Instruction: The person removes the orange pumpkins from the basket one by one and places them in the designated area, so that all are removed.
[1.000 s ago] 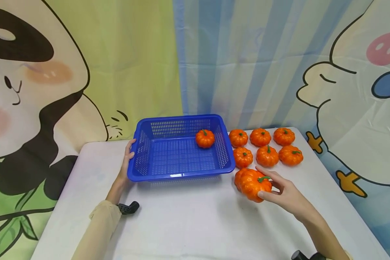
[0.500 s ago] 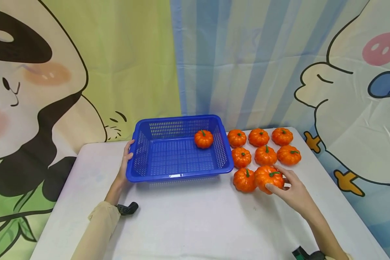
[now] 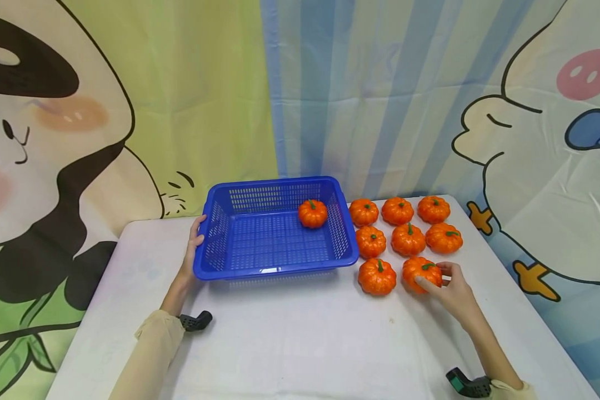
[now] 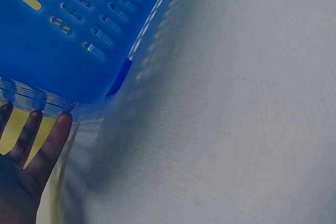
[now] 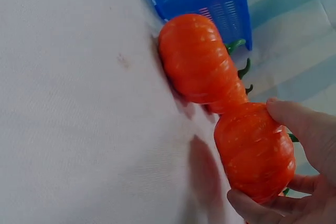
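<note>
Towards the right of the table, my right hand (image 3: 452,291) holds a small orange pumpkin (image 3: 422,274) with a green stem, thumb on one side and fingers on the other. In the right wrist view this pumpkin (image 5: 254,150) hangs slightly off the cloth, its shadow apart from it. Just left of it another pumpkin (image 3: 377,276) rests on the table. My left hand (image 3: 190,253) touches the left side of a blue plastic basket (image 3: 280,272). Its fingers look straight against the perforated wall in the left wrist view. One pumpkin (image 3: 312,214) sits inside the basket at the right.
Behind the held pumpkin, several more pumpkins stand in two rows, including a near one (image 3: 408,239) and a far one (image 3: 398,211). A white cloth (image 3: 290,339) covers the table. A printed curtain (image 3: 320,100) hangs right behind it.
My right hand has carried the pumpkin rightward and lowered it, away from the front-row pumpkin it was covering. The left hand and basket have stayed in place.
</note>
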### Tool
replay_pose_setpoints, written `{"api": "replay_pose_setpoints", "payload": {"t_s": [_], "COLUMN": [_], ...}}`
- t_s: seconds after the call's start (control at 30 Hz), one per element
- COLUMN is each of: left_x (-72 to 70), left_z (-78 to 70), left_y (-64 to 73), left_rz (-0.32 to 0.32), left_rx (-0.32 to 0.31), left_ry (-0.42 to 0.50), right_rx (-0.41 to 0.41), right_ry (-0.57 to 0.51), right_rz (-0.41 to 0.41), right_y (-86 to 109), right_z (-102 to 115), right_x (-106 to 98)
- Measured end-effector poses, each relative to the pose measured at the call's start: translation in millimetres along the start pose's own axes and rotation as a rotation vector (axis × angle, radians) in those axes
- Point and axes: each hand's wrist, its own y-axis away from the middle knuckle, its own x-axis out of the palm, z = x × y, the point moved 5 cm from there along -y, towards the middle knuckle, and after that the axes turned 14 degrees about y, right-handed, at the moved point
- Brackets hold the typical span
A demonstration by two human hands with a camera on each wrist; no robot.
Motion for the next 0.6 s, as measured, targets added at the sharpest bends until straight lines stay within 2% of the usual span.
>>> {"api": "replay_pose_setpoints", "payload": {"t_s": [0.27,0.6], "left_x": [0.1,0.7], "left_z": [-0.4,-1.1], "left_y": [0.8,1.1], "left_rz": [-0.003,0.001], "left_rx": [-0.011,-0.003], "left_ry": [-0.004,-0.006], "right_rx": [-0.004,-0.022], "right_ry": [0.007,0.004], "right_rz": [0.002,0.003], "right_y": [-13.2,-18.3], "right_z": [-7,-8], "right_x": [8,11]}}
